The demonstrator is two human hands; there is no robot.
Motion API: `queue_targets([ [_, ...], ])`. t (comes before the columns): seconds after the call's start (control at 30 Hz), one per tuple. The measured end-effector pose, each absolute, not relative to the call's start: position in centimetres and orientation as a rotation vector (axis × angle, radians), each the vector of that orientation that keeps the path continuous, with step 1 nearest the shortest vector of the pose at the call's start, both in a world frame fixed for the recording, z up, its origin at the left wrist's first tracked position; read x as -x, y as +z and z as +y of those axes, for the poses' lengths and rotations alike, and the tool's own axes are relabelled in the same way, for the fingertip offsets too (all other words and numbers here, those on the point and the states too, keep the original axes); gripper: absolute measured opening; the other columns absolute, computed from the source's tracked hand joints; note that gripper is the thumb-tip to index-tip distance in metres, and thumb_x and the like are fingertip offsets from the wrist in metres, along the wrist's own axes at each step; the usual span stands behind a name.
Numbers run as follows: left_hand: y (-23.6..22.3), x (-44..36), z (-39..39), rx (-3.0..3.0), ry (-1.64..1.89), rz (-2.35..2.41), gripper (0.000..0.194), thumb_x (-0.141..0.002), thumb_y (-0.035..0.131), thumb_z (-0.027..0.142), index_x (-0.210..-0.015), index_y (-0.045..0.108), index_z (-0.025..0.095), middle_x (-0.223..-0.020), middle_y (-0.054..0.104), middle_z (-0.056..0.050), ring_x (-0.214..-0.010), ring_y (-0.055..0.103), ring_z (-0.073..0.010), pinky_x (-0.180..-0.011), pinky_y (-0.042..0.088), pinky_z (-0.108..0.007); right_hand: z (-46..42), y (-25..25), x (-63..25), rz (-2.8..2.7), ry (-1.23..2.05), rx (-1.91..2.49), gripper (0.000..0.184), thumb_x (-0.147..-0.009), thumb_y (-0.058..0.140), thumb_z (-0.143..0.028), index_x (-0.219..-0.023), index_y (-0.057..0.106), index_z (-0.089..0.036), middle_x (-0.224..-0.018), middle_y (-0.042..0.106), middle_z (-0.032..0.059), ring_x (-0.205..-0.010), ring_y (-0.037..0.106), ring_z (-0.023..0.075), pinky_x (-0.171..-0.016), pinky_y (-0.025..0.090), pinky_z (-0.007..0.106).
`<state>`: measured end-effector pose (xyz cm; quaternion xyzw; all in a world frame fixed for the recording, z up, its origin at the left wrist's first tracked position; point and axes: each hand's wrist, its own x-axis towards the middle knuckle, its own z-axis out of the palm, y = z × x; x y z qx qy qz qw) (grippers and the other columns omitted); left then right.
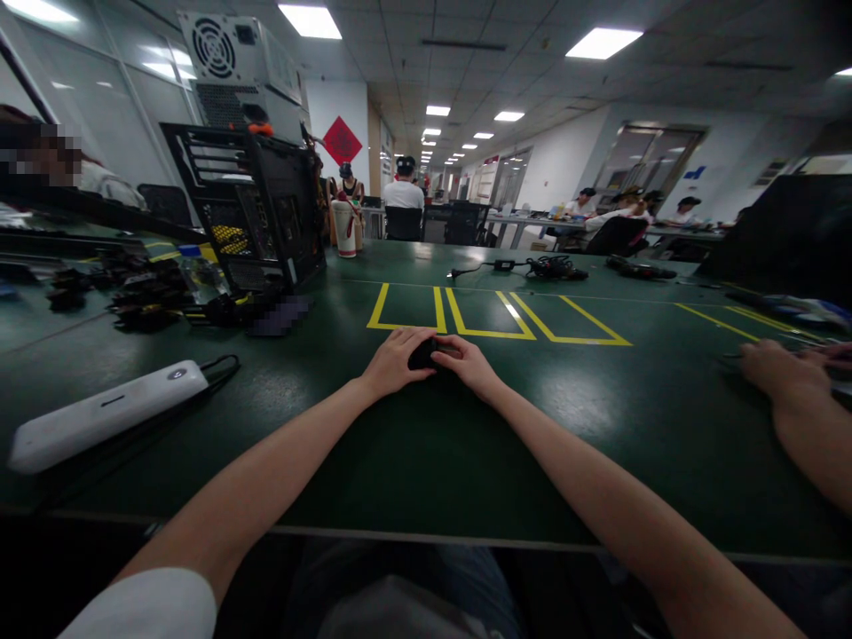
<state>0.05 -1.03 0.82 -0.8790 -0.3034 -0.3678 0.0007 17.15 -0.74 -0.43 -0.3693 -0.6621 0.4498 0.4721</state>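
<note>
Both hands meet over the green tabletop (426, 444), just in front of the yellow tape marks. My left hand (394, 362) curls its fingers and thumb around a small black object (422, 355). From the other side, my right hand (471, 366) grips the same object with thumb and fingers. The hands cover much of it, and its kind is too dark to make out. Three yellow tape outlines (525, 335) lie on the table just beyond the fingers.
At left stand an open computer case (259, 195) with a power supply (243, 67) on top, and a white power strip (110, 413). A paper cup (344, 229) and a black cable with adapter (556, 267) sit farther back. A co-worker's hand (785, 368) works at right.
</note>
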Motion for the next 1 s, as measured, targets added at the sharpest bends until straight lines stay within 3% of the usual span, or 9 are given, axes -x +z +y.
queue_targets([
  [0.13,0.82,-0.07,-1.15,2.756,-1.091,-0.935,0.064,-0.064,0.063,0.027,-0.119,0.032,0.020,-0.118,0.044,-0.006,-0.109,0.040,-0.0208,-0.094,0.030,-0.038,-0.82,-0.28,-17.06,-1.620,1.083,0.929,0.032,-0.065,0.060,-0.025,-0.096,0.053,-0.018,-0.098,0.057,0.0042,-0.085,0.057,0.0151,-0.084,0.042,0.036],
  [0.37,0.78,-0.31,-1.07,2.723,-1.107,-0.988,0.057,-0.065,0.061,0.022,-0.115,0.036,0.020,-0.114,0.047,-0.006,-0.106,0.043,-0.0210,-0.091,0.033,-0.038,-0.78,-0.49,-17.19,-1.625,1.110,0.834,0.036,-0.058,0.065,-0.020,-0.091,0.049,-0.020,-0.097,0.054,0.0020,-0.091,0.054,0.0145,-0.084,0.042,0.034],
  [0.6,0.76,-0.47,-1.10,2.720,-1.143,-1.006,0.057,-0.064,0.062,0.021,-0.115,0.036,0.021,-0.113,0.048,-0.005,-0.105,0.044,-0.0209,-0.090,0.033,-0.039,-1.07,-0.29,-17.13,-1.591,1.051,0.928,0.029,-0.065,0.060,-0.029,-0.091,0.051,-0.020,-0.097,0.055,0.0033,-0.090,0.054,0.0152,-0.084,0.042,0.037],
  [0.77,0.90,-0.49,-1.15,2.733,-1.146,-1.006,0.057,-0.064,0.062,0.021,-0.115,0.036,0.020,-0.113,0.048,-0.005,-0.105,0.044,-0.0214,-0.090,0.033,-0.039,-0.90,-0.34,-17.15,-1.588,1.116,0.897,0.037,-0.064,0.061,-0.025,-0.098,0.051,-0.019,-0.102,0.055,0.0049,-0.092,0.054,0.0164,-0.087,0.040,0.037],
  [0.9,0.89,-0.47,-1.15,2.729,-1.148,-1.015,0.055,-0.064,0.062,0.021,-0.114,0.037,0.020,-0.112,0.048,-0.005,-0.105,0.044,-0.0210,-0.090,0.033,-0.038,-1.08,-0.40,-17.17,-1.570,1.166,0.802,0.037,-0.058,0.065,-0.018,-0.092,0.050,-0.020,-0.102,0.053,0.0022,-0.096,0.053,0.0157,-0.088,0.039,0.035],
  [1.0,0.83,-0.46,-1.09,2.722,-1.150,-1.018,0.055,-0.064,0.062,0.021,-0.114,0.037,0.020,-0.112,0.048,-0.005,-0.105,0.044,-0.0208,-0.091,0.033,-0.038,-1.24,-0.39,-17.07,-1.555,1.144,0.831,0.032,-0.060,0.064,-0.021,-0.089,0.050,-0.020,-0.098,0.053,0.0016,-0.091,0.054,0.0140,-0.085,0.041,0.035],
])
